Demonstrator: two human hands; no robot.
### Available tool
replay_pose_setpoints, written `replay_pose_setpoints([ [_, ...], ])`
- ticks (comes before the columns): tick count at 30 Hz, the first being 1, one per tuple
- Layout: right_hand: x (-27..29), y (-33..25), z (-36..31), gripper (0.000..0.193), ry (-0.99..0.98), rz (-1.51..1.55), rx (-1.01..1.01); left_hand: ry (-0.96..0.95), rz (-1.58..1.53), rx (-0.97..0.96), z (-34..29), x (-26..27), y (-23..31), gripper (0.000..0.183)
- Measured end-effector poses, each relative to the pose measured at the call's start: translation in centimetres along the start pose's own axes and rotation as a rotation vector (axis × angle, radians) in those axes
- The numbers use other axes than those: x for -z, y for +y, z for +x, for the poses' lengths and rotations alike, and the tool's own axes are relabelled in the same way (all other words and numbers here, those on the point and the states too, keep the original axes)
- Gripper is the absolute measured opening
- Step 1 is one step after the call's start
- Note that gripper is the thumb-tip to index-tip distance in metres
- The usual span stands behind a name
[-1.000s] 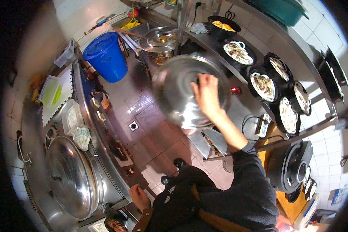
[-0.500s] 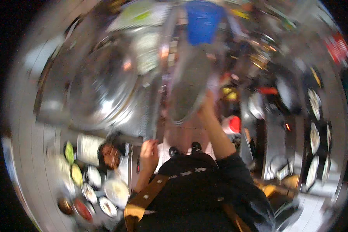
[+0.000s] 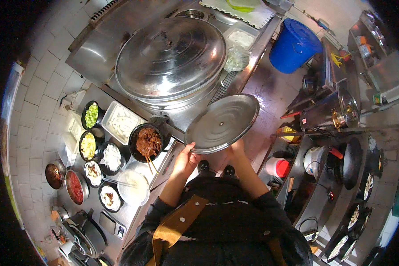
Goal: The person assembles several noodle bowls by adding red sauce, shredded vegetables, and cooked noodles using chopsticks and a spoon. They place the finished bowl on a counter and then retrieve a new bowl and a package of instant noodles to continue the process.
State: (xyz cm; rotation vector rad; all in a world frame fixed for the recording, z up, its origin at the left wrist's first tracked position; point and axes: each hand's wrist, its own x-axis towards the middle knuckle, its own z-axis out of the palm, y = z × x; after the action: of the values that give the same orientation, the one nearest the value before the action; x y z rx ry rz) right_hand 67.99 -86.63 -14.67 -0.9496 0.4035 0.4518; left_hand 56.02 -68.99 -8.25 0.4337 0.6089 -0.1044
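A round grey metal lid (image 3: 221, 123), with a small dot at its middle, tilts in front of my body. My left hand (image 3: 186, 160) grips its near left rim, the thumb lying over the edge. The fingers of my right hand (image 3: 237, 148) go under the near right rim and are mostly hidden by the lid. Just beyond it stands a large steel pot with a domed lid (image 3: 170, 57) on top. To the left of my left hand is a black bowl of dark brown meat (image 3: 149, 141) with chopsticks in it.
Several bowls of chopped food, including a green one (image 3: 91, 115) and a red one (image 3: 75, 187), crowd the left counter beside a white tub (image 3: 122, 123). A blue bin (image 3: 294, 45) stands on the floor ahead right. Metal shelving (image 3: 314, 177) with pans lines the right side.
The view has turned left, so pot and bin appear farther right. Half a second ago only my right hand held the lid; now my left hand has taken its rim too.
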Motion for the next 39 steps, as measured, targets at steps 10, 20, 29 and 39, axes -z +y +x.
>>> replay_pose_setpoints([
  [10, -2.4, -6.5, -2.7, 0.048, -0.071, 0.166, -0.164, 0.108, 0.018, -0.04, 5.9, 6.0, -2.2, 0.012],
  [20, 0.1, -4.9, -3.5, 0.051, -0.363, -0.284, -0.508, 0.276, 0.036, -0.086, 2.8, 4.2, -3.2, 0.068],
  [29, 7.1, -1.8, 1.5, 0.034, -0.556, 0.06, -0.655, 0.442, -0.041, -0.163, 0.3, 4.0, -4.8, 0.067],
  [39, 7.0, -2.2, 3.6, 0.041, -1.377, -1.507, 1.576, 0.294, -0.015, -0.019, -6.1, 5.3, -8.7, 0.067],
])
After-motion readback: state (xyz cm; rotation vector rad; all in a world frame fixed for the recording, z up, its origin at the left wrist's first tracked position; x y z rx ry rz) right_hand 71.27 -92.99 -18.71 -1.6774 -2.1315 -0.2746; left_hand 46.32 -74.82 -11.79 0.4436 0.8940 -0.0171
